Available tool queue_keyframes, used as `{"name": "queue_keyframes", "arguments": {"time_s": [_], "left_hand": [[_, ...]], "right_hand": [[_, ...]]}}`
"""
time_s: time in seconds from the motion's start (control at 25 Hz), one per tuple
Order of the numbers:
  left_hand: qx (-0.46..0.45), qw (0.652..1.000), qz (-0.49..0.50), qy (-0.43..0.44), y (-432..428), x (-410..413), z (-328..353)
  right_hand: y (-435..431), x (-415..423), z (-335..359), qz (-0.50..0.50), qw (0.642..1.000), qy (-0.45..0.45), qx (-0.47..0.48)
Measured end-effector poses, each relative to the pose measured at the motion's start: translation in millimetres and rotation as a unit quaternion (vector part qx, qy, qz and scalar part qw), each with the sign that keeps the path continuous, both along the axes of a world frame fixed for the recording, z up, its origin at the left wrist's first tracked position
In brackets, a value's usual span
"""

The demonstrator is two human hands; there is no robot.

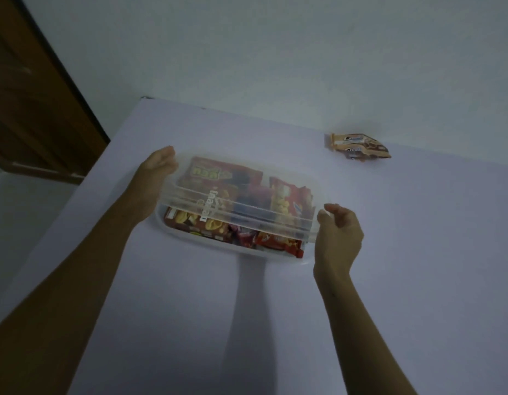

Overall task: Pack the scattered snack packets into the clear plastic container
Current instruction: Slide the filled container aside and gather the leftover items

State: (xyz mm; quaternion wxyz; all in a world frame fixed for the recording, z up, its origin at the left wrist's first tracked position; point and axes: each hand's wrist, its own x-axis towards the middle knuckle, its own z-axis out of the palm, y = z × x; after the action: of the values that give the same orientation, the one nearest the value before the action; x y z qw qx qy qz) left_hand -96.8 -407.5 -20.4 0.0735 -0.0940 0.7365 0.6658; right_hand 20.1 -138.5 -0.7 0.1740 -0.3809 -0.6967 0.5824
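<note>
Mid-frame, clear container (190,238) packed with snack packets (287,201), lid (247,192) tilted above. Left hand (157,166) and right hand (339,238) clamped on lid's ends.

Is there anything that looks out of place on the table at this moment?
Yes. Brown snack packets lie at the table's far edge, outside the clear container, while both hands hold its lid over it.

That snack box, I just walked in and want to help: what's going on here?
A person holds a clear lid by its ends, left hand and right hand, over the clear container full of snack packets. It is not pressed shut. Tan packets lie at the table's far edge.
</note>
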Motion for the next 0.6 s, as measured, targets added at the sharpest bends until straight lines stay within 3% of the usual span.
{"name": "queue_keyframes", "arguments": {"time_s": [0.24,0.6], "left_hand": [[-0.058,0.998,-0.017,0.024,2.9,19.2,-16.8],[-0.219,0.971,-0.051,0.079,-3.9,26.3,-31.4]], "right_hand": [[-5.9,18.3,-15.9,0.027,1.000,0.005,0.010],[-5.7,30.9,-41.1,0.103,0.983,-0.007,0.150]]}}
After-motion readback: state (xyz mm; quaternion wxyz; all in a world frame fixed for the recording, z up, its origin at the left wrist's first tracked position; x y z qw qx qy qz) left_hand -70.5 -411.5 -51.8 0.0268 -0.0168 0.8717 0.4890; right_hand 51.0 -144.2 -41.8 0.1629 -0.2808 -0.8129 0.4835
